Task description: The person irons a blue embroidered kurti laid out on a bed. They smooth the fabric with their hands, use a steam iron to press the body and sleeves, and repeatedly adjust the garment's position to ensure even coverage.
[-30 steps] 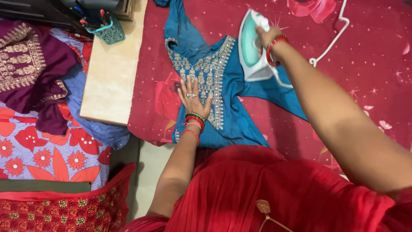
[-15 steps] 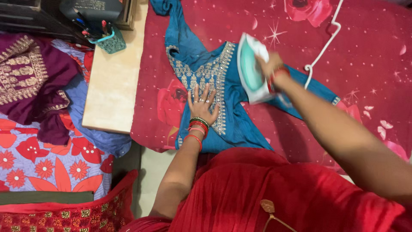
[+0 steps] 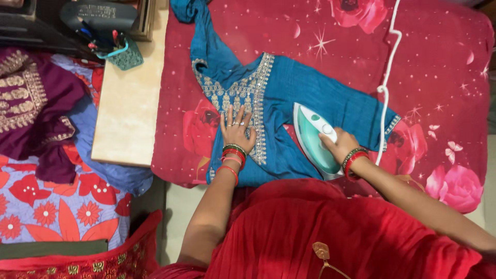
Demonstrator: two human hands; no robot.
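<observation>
Tunic (image 3: 310,98) of blue cloth with silver embroidery lies flat on the red floral sheet (image 3: 439,67). Left hand (image 3: 236,130) presses on the tunic's embroidered front, fingers spread apart. Right hand (image 3: 341,146) is closed around the handle of the iron (image 3: 313,137), which rests on the tunic's lower part. White cord (image 3: 385,88) runs across the tunic's sleeve.
</observation>
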